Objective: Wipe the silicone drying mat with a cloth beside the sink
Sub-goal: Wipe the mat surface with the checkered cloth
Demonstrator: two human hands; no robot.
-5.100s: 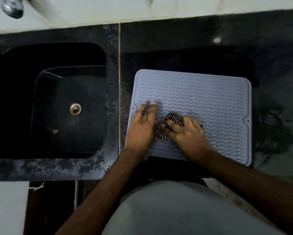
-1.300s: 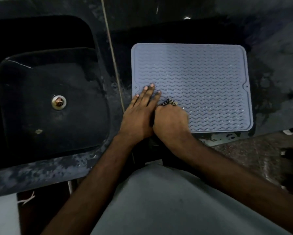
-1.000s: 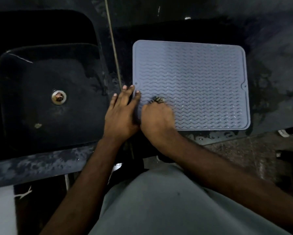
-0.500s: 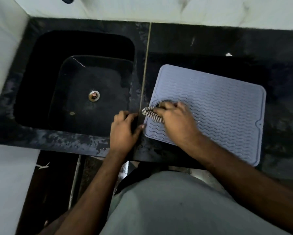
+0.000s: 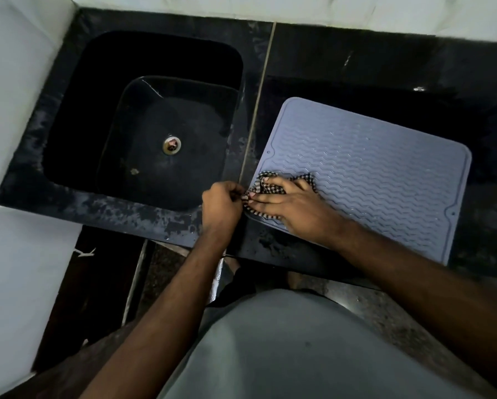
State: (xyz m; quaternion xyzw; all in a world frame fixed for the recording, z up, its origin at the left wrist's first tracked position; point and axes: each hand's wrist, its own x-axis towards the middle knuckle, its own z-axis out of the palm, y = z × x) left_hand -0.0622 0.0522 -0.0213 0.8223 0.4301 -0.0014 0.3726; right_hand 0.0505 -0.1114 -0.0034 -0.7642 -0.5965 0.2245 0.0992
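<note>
Right of centre in the frame, a grey silicone drying mat [image 5: 371, 174] with wavy ridges lies flat on the black stone counter [image 5: 385, 67], its left edge just beside the pale seam that runs down the counter. At the mat's lower-left corner sits a bunched black-and-white checked cloth [image 5: 266, 187]. The person's right hand [image 5: 296, 205] lies flat on top of the cloth, fingers stretched out toward the left and pressing it down onto the mat. Just left of it, off the mat's edge, the left hand [image 5: 221, 205] is curled, thumb and fingers pinching the cloth's left end. Filling the left half of the frame is a black sink [image 5: 68, 116], with a metal drain [image 5: 172, 144] in its floor. Both bare forearms reach up from the lower edge over a grey garment [image 5: 299, 349].
</note>
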